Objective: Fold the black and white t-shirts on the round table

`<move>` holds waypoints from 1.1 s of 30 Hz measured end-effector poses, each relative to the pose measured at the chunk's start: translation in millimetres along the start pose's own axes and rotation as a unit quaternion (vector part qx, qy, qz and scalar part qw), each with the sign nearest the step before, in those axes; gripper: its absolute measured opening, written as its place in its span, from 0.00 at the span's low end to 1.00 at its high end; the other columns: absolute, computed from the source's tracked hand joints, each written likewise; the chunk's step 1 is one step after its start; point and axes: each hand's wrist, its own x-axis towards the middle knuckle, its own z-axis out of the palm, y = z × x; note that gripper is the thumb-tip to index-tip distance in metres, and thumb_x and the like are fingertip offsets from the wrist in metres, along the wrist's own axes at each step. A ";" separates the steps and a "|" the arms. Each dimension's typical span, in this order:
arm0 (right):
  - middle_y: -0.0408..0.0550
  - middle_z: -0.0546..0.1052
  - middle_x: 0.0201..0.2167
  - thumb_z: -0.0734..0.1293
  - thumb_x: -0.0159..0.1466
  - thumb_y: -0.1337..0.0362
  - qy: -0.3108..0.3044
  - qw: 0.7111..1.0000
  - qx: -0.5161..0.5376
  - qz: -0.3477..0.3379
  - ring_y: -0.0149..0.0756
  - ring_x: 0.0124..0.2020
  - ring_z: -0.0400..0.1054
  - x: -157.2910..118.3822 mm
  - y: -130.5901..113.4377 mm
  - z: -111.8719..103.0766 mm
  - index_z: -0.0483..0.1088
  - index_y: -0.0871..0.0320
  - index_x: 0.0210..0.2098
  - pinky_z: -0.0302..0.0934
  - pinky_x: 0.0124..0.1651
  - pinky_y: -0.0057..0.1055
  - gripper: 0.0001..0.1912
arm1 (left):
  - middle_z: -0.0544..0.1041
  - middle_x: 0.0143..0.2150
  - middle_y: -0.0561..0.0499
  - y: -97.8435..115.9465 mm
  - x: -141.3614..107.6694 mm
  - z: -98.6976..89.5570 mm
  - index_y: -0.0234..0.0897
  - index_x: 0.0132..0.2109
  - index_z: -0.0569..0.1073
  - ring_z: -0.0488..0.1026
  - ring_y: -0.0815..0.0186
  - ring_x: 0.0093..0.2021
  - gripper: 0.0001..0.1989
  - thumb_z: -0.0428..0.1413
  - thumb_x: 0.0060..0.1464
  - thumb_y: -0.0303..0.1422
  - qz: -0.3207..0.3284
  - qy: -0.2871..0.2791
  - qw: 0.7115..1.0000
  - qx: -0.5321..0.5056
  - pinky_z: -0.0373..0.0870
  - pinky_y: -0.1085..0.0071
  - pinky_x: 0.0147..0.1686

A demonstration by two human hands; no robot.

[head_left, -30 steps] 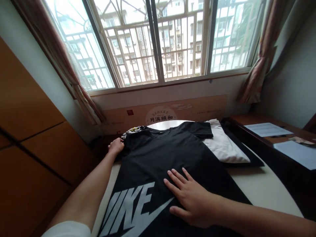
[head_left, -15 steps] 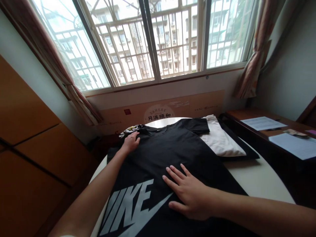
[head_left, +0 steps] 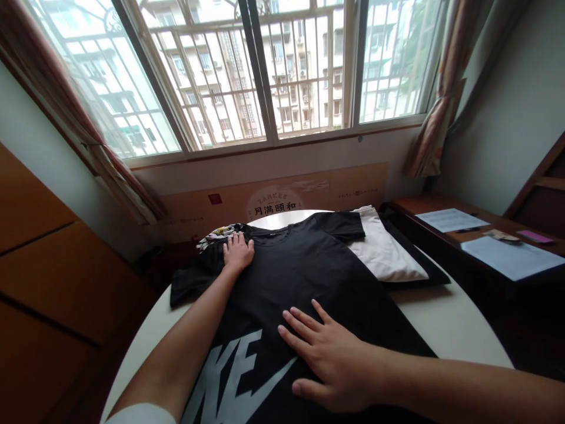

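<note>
The left hand [head_left: 239, 253], far, and right hand [head_left: 329, 360], near, lie open, gripping nothing, apparently pressing the black, grey-lettered fabric T-shirt [head_left: 300, 268] flat.

My pale table [head_left: 459, 330] with its curved rim — a black T-shirt [head_left: 309, 259] spread across it.
I have the T-shirt front up, collar toward the far edge, one sleeve reaching the rim on my left. On my right lies a folded black cloth [head_left: 438, 278], a white cloth [head_left: 388, 253] on top; patterned fabric [head_left: 214, 237] shows beyond the left shoulder — just beside it.
</note>
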 end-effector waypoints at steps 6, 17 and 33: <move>0.63 0.41 0.79 0.57 0.75 0.39 0.009 1.000 -0.018 0.007 0.52 0.81 0.31 -0.6 -5.0 -2.6 0.43 0.61 0.80 0.17 0.77 0.60 0.46 | 0.44 0.81 0.34 71.2 -68.5 10.4 0.27 0.79 0.49 0.43 0.47 0.80 0.43 0.38 0.70 0.55 0.156 -0.105 0.982 -0.031 0.44 0.48 0.75; 0.62 0.38 0.80 0.57 0.75 0.40 -0.018 0.999 -0.030 0.009 0.54 0.81 0.29 1.2 -2.2 0.5 0.41 0.60 0.80 0.18 0.76 0.63 0.46 | 0.46 0.81 0.43 51.7 -80.3 0.3 0.32 0.79 0.51 0.42 0.54 0.81 0.40 0.35 0.72 0.52 0.167 -0.126 0.978 -0.022 0.42 0.50 0.76; 0.54 0.39 0.80 0.54 0.77 0.41 0.000 0.996 -0.068 0.061 0.48 0.81 0.30 9.8 0.5 -11.6 0.39 0.57 0.80 0.22 0.78 0.58 0.42 | 0.44 0.82 0.39 -31.5 -49.7 4.6 0.29 0.80 0.48 0.42 0.49 0.81 0.39 0.39 0.71 0.48 0.014 -0.053 0.998 0.014 0.44 0.51 0.76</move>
